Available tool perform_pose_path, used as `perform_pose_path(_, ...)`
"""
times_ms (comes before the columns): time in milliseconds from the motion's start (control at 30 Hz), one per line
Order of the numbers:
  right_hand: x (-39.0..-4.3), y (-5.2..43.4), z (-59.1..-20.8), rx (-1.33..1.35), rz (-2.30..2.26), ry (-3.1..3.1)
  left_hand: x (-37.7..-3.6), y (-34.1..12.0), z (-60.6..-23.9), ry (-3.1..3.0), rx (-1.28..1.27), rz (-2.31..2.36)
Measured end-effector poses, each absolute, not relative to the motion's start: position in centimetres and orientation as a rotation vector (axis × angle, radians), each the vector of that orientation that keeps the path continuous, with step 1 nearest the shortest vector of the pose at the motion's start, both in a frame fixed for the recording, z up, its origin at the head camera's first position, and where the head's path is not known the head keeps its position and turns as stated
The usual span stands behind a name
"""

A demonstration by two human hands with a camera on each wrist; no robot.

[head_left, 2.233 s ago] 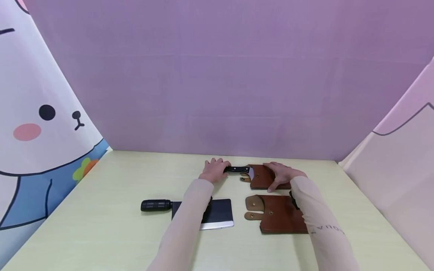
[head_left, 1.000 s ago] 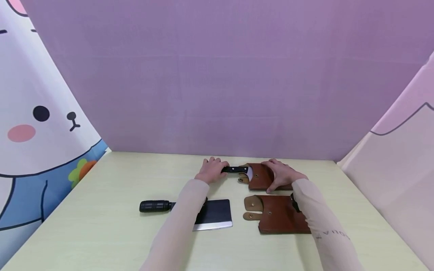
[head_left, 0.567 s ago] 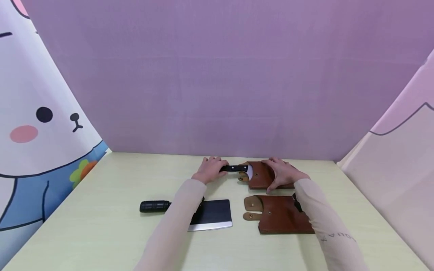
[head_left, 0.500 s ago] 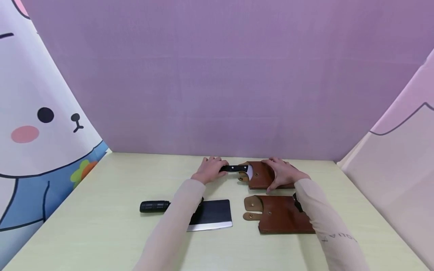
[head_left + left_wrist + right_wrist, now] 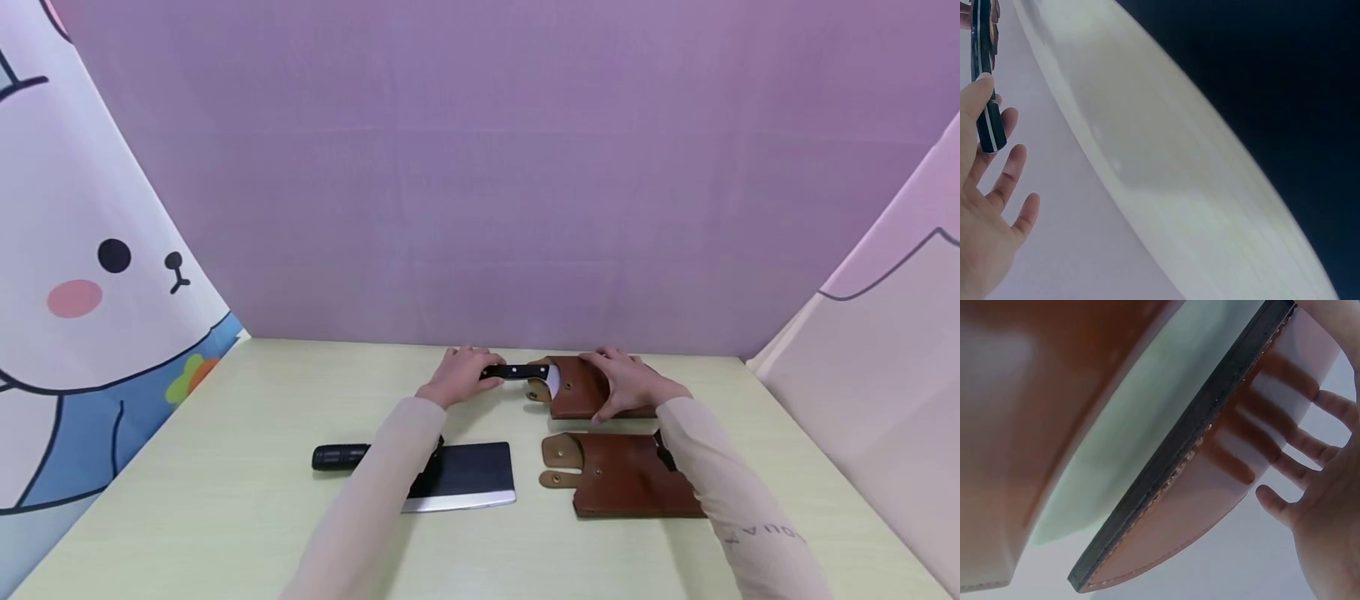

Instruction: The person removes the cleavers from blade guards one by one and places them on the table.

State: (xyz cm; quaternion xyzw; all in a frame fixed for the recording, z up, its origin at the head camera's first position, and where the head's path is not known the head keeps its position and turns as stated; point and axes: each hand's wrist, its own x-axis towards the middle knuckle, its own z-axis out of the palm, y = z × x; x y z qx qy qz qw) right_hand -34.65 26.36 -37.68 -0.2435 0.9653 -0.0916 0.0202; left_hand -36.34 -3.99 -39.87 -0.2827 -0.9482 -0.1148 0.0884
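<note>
Near the back of the table, a knife with a black riveted handle (image 5: 522,372) has its blade mostly inside a brown leather sheath (image 5: 575,398); a sliver of metal shows at the mouth. My left hand (image 5: 459,377) pinches the handle's end. In the left wrist view, the thumb and index finger hold that handle (image 5: 988,128), while the other fingers stand off it. My right hand (image 5: 632,388) grips the sheath across its width, thumb on the near edge. The right wrist view shows the sheath's stitched edge (image 5: 1154,481) and the fingers at its far side.
A second brown sheath (image 5: 630,487) with its flap and strap to the left lies in front, partly under my right forearm. Left of it lies a black cleaver (image 5: 476,468) with a bright edge, crossed by my left forearm. A purple cloth backdrop (image 5: 487,208) stands behind the table.
My left hand has shifted slightly left along the handle, so more of the handle shows. My right hand still holds the sheath, its wrist a little further right. The front sheath and cleaver stay put.
</note>
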Motion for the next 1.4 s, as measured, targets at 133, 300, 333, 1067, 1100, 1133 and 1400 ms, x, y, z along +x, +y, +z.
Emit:
perform_pose_path(133,-34.5,26.3,-37.6,-0.780,-0.279,3.000,-36.4,-4.2,-39.8,-2.822,-0.835,-0.317)
perform_pose_path(300,-34.4,26.2,-37.5,-0.799,-0.272,3.006,-36.4,-4.3,-39.8,-2.791,-0.841,-0.325)
perform_pose_path(333,-34.3,26.2,-37.5,-0.800,-0.270,3.007,-36.3,-4.3,-39.8,-2.784,-0.841,-0.331)
perform_pose_path(1067,-34.2,26.2,-37.8,-0.793,-0.212,3.036,-36.1,-5.3,-39.8,-2.758,-0.826,-0.369)
perform_pose_path(1100,-34.2,26.2,-37.8,-0.790,-0.211,3.037,-36.1,-5.4,-39.8,-2.755,-0.826,-0.375)
perform_pose_path(1133,-34.2,26.2,-37.7,-0.788,-0.212,3.036,-36.1,-5.4,-39.8,-2.756,-0.822,-0.376)
perform_pose_path(1400,-34.0,25.9,-37.5,-0.786,-0.220,3.039,-35.9,-5.7,-39.4,-2.764,-0.808,-0.393)
